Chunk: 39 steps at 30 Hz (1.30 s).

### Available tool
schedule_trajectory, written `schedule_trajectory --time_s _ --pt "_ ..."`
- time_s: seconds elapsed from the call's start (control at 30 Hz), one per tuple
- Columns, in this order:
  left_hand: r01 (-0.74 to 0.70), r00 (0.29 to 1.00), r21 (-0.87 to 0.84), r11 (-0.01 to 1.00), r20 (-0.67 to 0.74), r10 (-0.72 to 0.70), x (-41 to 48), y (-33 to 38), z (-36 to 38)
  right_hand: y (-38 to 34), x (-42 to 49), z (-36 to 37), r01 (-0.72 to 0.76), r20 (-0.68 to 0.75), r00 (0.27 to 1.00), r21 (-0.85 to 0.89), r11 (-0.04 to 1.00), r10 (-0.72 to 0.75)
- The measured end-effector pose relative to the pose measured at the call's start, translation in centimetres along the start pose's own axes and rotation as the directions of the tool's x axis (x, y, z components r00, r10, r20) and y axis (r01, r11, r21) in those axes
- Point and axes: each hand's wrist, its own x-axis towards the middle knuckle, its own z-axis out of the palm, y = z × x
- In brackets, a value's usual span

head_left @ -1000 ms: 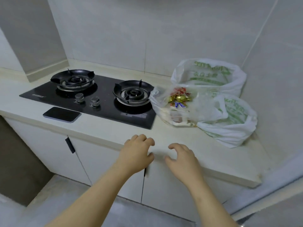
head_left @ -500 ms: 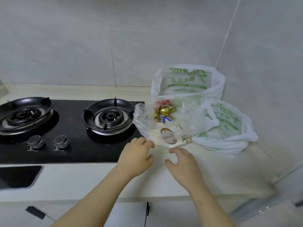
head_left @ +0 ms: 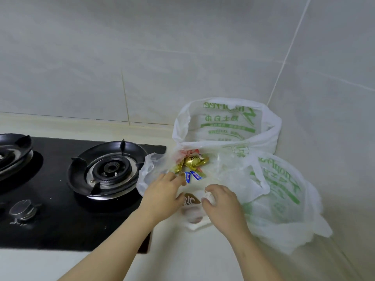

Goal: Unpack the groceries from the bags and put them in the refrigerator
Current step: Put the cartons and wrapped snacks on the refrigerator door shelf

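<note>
**Checker:** Entry one, the task's thing?

**Clerk:** Listing a clear bag [head_left: 151,167], lying slumped on the table [head_left: 192,258] just right of the hob [head_left: 60,228]. Showing through its film are gold-wrapped sweets [head_left: 192,161], with blue-and-white sachets [head_left: 193,176] just below them. Nearest the person is a pale packet [head_left: 192,217] with a brown label. Its long axis seems to be running from the person towards the wall [head_left: 182,57].

**Checker:** Grips?

**Clerk:** The left grip [head_left: 162,196] is resting on the bag's left half. Its fingers are lying fairly straight on the film beside the sachets, thumb apart, enclosing nothing. The right grip [head_left: 222,202] is sitting on the bag just right of the label, fingertips curling down onto the film. Whether they are pinching it, I cannot tell.

**Checker:** Bearing for the coming move?

**Clerk:** The packet is lying between the two thumbs, straight ahead of both grips, so neither is plainly nearer. The left is sitting closer to the sweets. I am judging that the bag wants opening first, though its mouth is not showing clearly. Nothing appears to be unpacked yet.

**Checker:** Surroundings?

**Clerk:** Two more bags, both white with green print.
- The rear white bag [head_left: 227,122] is standing open against the wall, touching the clear bag from behind.
- The right white bag [head_left: 284,197] is slumping just beside the clear bag, overlapping its right edge.

On the hob, one burner [head_left: 109,169] is sitting near the clear bag, and a knob [head_left: 21,209] is lying well to the left.
</note>
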Motion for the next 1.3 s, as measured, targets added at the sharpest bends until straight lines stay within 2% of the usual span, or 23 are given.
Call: schedule_trajectory --time_s 0.13,0.33,0.43,0.5,0.57,0.67,0.77,0.9,1.07,1.2,1.3 --pt "0.041 0.999 0.044 0.998 0.032 -0.042 2.8 0.1 1.2 1.7 3.3 -0.5 0.044 0.020 0.999 0.015 0.999 -0.044" --pt "0.084 0.994 0.074 0.994 0.064 -0.089 5.1 0.0 2.9 3.7 6.9 -0.3 0.099 0.135 0.985 0.063 0.993 -0.107" --pt "-0.004 0.991 0.170 0.985 0.135 -0.020 6.7 -0.5 3.6 4.0 8.8 -0.4 0.130 0.148 0.979 0.075 0.989 -0.140" --pt "-0.115 0.987 0.246 0.962 0.137 0.083 8.1 -0.8 3.7 3.9 10.3 -0.3 0.160 0.133 0.977 0.069 0.985 -0.168" --pt "-0.153 0.986 0.346 0.926 0.115 0.120 9.3 -1.5 3.5 3.5 11.6 -0.1 0.206 0.119 0.970 0.055 0.977 -0.211" --pt "-0.181 0.983 0.485 0.856 0.129 0.134 10.8 -2.5 3.4 3.1 13.6 0.5 0.300 0.124 0.948 -0.031 0.953 -0.294" --pt "-0.169 0.980 0.525 0.834 0.178 0.086 12.1 -4.2 3.9 2.8 15.5 1.2 0.390 0.132 0.919 -0.171 0.905 -0.371" --pt "-0.118 0.985 0.523 0.844 0.167 0.034 13.8 -6.0 4.3 2.6 18.1 2.3 0.460 0.219 0.884 -0.263 0.848 -0.412" --pt "-0.123 0.984 0.401 0.908 0.168 0.059 15.2 -7.9 5.8 3.0 21.3 3.5 0.453 0.384 0.868 -0.359 0.816 -0.313" --pt "-0.097 0.972 0.308 0.946 0.235 0.023 16.1 -8.5 7.2 4.1 22.4 4.6 0.415 0.473 0.850 -0.327 0.849 -0.233" --pt "0.059 0.927 0.202 0.978 0.352 -0.129 16.6 -8.3 7.3 4.5 22.8 5.4 0.347 0.484 0.855 -0.266 0.899 -0.187"
